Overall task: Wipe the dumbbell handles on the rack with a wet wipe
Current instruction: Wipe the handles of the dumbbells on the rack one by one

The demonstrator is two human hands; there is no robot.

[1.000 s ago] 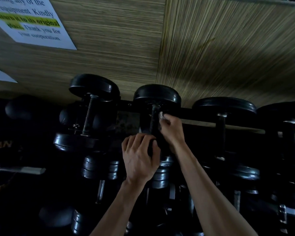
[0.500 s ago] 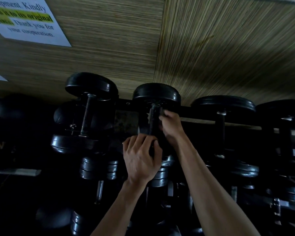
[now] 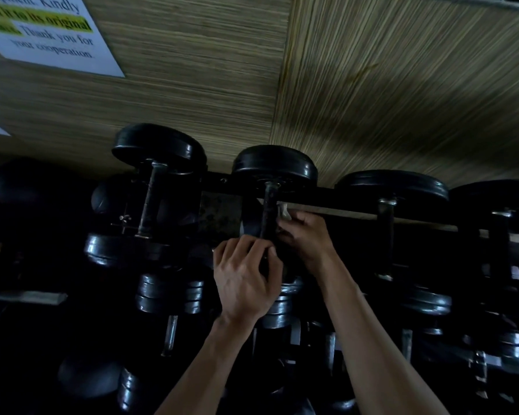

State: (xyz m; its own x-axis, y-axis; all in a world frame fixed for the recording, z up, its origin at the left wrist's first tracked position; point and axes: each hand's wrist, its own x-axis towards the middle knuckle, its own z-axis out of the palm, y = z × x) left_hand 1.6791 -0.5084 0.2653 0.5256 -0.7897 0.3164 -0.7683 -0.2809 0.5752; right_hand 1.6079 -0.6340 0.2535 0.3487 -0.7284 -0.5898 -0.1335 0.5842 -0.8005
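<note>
Lower now, right hand (image 3: 304, 238) pinches one wipe (image 3: 283, 210) (white) – left hand (image 3: 246, 280) grips handle (image 3: 268, 211).

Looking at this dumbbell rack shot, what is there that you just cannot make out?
- Head view: most of the wet wipe; the right hand covers all but a white scrap.
- Lower end of the dumbbell handle, behind the left hand.
- Wall notice: top and left cut off by the frame edge.
- Lower rack: too dark for detail.
</note>
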